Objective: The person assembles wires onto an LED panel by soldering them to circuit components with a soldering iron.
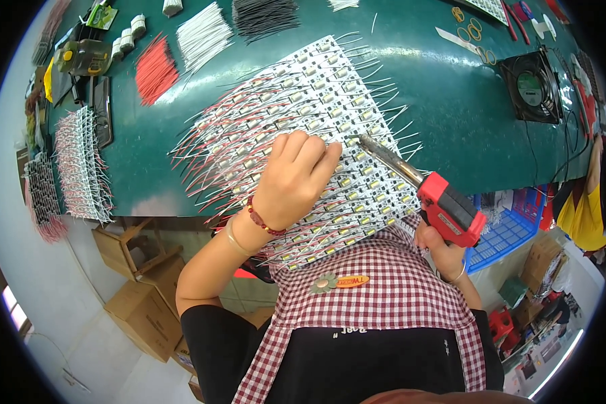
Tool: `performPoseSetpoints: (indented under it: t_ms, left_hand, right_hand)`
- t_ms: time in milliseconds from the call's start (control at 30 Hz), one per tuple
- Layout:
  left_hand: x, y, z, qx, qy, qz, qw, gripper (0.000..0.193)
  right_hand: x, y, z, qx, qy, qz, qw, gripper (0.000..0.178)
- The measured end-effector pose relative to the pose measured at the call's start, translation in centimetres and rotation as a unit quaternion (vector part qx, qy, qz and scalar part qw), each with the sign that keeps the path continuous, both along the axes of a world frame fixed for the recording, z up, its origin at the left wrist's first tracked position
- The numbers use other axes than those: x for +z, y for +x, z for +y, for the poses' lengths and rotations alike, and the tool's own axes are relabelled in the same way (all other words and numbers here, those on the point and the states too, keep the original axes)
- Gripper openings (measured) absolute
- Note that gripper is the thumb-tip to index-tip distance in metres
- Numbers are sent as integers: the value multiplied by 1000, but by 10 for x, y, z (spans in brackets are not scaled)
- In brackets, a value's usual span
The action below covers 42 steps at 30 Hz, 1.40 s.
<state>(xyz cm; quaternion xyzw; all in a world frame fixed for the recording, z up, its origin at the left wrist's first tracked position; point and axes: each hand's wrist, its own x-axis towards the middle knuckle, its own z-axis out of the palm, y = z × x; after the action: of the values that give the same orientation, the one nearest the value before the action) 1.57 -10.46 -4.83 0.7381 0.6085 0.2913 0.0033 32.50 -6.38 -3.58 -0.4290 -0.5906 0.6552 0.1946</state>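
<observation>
LED strips lie side by side in a broad, slanted sheet on a green table, with thin red and white wires fanning out from their edges. The left hand rests palm down on the near middle of the sheet, fingers curled and pinching at one strip, pressing it flat. The right hand, low at the table's near edge, is closed around the red grip of a soldering gun, whose metal tip reaches up and left to touch a strip just beside the left fingertips. To solder well here, it seems best to keep the strip pinned still, touch the tip only to the joint, and keep the fingers off the hot metal. Loose wire bundles lie farther back.
</observation>
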Motion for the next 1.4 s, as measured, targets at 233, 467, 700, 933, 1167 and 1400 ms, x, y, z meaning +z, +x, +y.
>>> performPoseSetpoints:
  t_ms: [233,467,700,933,1167,1400]
  left_hand:
    - [-9,4,-3,-7,-68,6,998,27]
    - [-10,5,1,8,-44,-27,999,29]
    - [-9,5,3,5,-45,-30,999,28]
    - [-7,1,0,-13,-81,3,997,23]
    - [-6,3,4,-1,-60,-4,998,24]
    - [-6,3,4,0,-57,-5,998,24]
  right_hand:
    - [-11,11,-7,42,40,-16,998,31]
    - [-11,9,-6,50,78,-33,995,17]
    - [-14,11,-1,60,76,-74,993,28]
    - [-9,14,-5,31,19,-40,999,27]
    - [-16,9,-3,55,76,-58,994,25]
    - [-10,5,-4,43,101,-60,992,26]
